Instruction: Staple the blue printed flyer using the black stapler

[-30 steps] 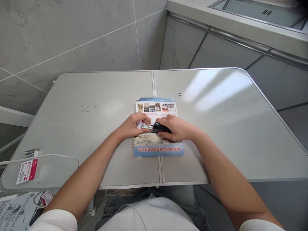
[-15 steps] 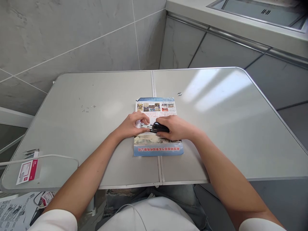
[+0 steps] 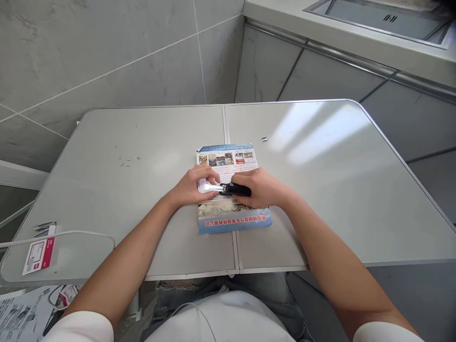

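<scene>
A stapler (image 3: 238,189) with a black body lies sideways over a printed leaflet (image 3: 235,224), its bare metal magazine pointing left. My right hand (image 3: 261,186) is wrapped round the black body. Around the metal end curves my left hand (image 3: 199,183), thumb below and fingers above, with a gap between them; whether it touches the metal I cannot tell. The leaflet is blue-edged, with small photos and red lettering, and rests across the table's centre seam. My hands and the stapler hide its middle.
A small shiny metal piece (image 3: 264,139) lies beyond the leaflet on the white folding table (image 3: 338,204). Several tiny staple-like bits (image 3: 125,164) are scattered at the left. A red-and-white card (image 3: 39,251) and a white cable (image 3: 71,232) are at the near left corner.
The leaflet has turned slightly, its far edge shifting left. More of the stapler's metal magazine shows between my left thumb and fingers. My right hand keeps its hold.
</scene>
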Available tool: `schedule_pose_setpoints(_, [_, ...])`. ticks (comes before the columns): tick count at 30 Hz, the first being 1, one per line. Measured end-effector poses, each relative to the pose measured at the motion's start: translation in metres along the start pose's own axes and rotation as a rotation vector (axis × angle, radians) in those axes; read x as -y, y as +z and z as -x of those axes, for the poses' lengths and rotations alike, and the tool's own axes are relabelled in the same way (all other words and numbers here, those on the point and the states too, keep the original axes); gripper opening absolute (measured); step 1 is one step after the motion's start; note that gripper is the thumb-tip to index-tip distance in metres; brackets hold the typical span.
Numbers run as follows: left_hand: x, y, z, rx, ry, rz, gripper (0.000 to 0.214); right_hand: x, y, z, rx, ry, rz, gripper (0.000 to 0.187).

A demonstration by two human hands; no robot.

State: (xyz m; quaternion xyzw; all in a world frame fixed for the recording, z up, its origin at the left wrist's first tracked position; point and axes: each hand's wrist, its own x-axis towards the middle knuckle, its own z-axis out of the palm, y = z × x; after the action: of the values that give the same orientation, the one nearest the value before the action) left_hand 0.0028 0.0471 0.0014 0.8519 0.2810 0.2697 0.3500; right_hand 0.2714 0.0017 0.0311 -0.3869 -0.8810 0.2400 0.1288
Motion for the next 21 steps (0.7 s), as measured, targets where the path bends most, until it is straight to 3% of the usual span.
schedule_pose_setpoints(14, [0.014, 0.0, 0.004, -0.192, -0.027, 0.316, 0.039, -0.019, -0.017, 0.005, -0.046, -0.013, -0.294, 0.033])
schedule_pose_setpoints(21, [0.013, -0.004, 0.003, -0.205, -0.054, 0.397, 0.034, -0.023, -0.019, 0.007, -0.043, -0.001, -0.321, 0.035])
